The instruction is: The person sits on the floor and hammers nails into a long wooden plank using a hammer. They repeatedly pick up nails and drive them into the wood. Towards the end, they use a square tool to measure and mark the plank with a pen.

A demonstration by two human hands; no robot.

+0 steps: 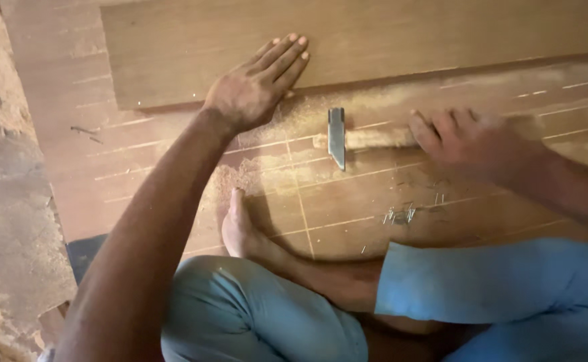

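My left hand (pixel 257 84) lies flat, fingers together, pressing on the near edge of a brown wooden board (pixel 401 37) that rests on a larger wooden sheet (pixel 126 167). My right hand (pixel 471 137) grips the wooden handle of a hammer (pixel 337 137); its grey metal head lies just below the board's edge, pointing down toward me. The right hand is blurred. A small heap of thin nails (pixel 401 214) lies on the sheet below the hammer handle.
Sawdust covers the sheet around the hammer head. My bare foot (pixel 239 228) and bent legs in light blue trousers (pixel 260 315) rest on the sheet. Rough sandy ground (pixel 5 201) lies to the left.
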